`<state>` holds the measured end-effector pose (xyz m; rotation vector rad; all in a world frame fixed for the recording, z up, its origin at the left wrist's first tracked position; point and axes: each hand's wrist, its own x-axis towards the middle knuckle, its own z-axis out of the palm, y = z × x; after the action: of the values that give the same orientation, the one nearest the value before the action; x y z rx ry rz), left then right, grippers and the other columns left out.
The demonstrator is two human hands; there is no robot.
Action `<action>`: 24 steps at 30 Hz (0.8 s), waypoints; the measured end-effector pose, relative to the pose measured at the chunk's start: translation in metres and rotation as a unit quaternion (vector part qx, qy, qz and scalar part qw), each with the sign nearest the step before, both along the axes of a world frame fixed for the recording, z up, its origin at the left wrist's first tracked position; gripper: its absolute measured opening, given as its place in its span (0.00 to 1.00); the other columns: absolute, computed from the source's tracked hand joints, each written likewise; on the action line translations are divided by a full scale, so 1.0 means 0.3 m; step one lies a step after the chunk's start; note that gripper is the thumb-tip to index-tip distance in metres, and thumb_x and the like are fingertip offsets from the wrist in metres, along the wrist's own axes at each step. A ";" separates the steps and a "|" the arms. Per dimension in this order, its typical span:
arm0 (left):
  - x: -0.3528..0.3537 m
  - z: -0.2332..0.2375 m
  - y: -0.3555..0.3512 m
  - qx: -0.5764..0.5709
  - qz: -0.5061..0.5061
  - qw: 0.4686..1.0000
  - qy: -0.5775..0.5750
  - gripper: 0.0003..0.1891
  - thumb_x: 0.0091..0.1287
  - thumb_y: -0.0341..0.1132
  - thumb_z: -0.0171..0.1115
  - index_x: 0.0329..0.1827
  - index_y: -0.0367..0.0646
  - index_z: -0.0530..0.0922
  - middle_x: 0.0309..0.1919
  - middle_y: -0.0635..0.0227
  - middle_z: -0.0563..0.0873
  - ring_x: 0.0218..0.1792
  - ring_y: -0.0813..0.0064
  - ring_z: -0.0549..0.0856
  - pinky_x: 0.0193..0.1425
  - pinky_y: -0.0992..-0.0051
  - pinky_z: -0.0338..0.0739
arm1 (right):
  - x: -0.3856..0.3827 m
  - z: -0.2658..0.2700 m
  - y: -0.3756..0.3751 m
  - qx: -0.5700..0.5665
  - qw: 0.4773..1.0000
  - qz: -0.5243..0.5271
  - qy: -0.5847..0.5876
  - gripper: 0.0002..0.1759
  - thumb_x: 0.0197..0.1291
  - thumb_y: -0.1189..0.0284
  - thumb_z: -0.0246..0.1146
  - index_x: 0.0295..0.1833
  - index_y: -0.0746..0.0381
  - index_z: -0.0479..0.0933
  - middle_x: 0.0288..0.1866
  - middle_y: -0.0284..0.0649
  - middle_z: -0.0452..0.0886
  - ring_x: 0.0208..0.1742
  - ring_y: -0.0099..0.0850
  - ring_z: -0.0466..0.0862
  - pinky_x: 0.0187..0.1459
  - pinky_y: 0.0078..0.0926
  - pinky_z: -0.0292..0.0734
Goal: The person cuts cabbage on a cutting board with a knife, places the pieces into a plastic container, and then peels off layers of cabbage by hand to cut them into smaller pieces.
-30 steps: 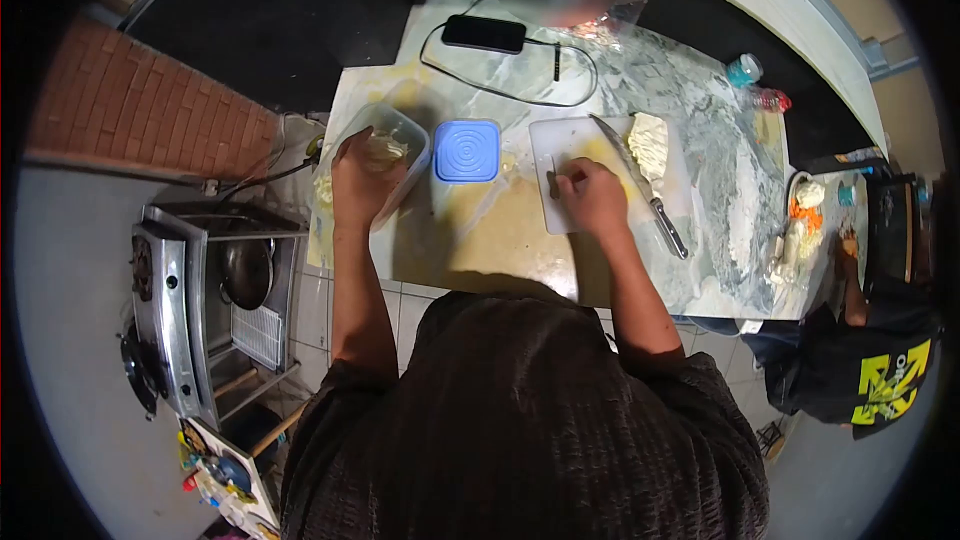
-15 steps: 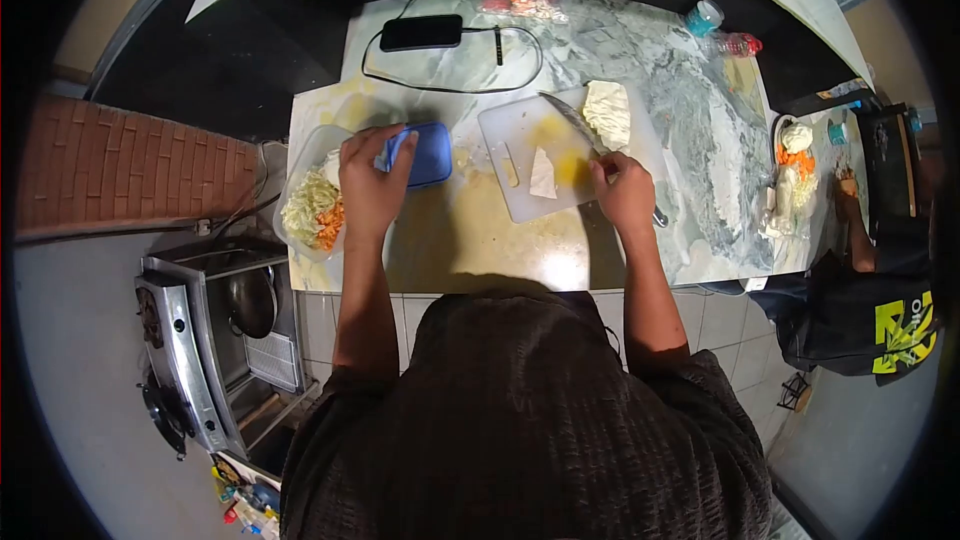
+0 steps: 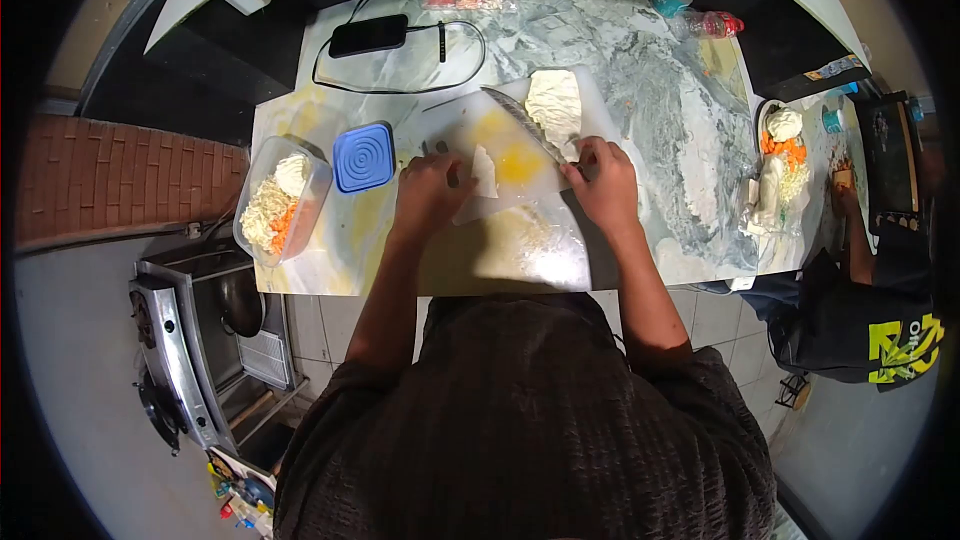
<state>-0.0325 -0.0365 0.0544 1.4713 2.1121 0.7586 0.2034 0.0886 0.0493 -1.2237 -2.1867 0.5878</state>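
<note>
- Tub (image 3: 322, 202), 1, left; shreds, orange bits, 1 white ball inside.
- Lid (image 3: 364, 157), 1, between tub and board.
- Left hand (image 3: 428, 196): half-curled, thumb-finger gap, no hold seen; just left of scrap, contact unclear.
- Scrap (image 3: 484, 172), 1, on board (image 3: 458, 128) (1), near side; long axis near-far; left hand nearer.
- Knife (image 3: 524, 124), 1, far-left to near-right, near end at right hand.
- Sheet (image 3: 554, 102), 1, far of right hand.
- Right hand (image 3: 606, 186): fingers nearly closed; can't tell hold.
</note>
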 end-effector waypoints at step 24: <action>0.066 -0.032 0.027 -0.095 -0.027 0.988 0.115 0.34 0.50 0.43 0.73 0.64 0.54 0.75 0.55 0.56 0.78 0.61 0.52 0.76 0.64 0.48 0.63 | 0.105 -0.094 0.166 0.099 0.994 0.003 0.053 0.16 0.55 0.79 0.68 0.51 0.60 0.84 0.40 0.44 0.85 0.41 0.40 0.84 0.47 0.35 0.78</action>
<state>-0.0127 -0.0283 0.0448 1.5667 2.2306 0.3700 0.2349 0.1384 0.0212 -1.0571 -2.1040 0.4167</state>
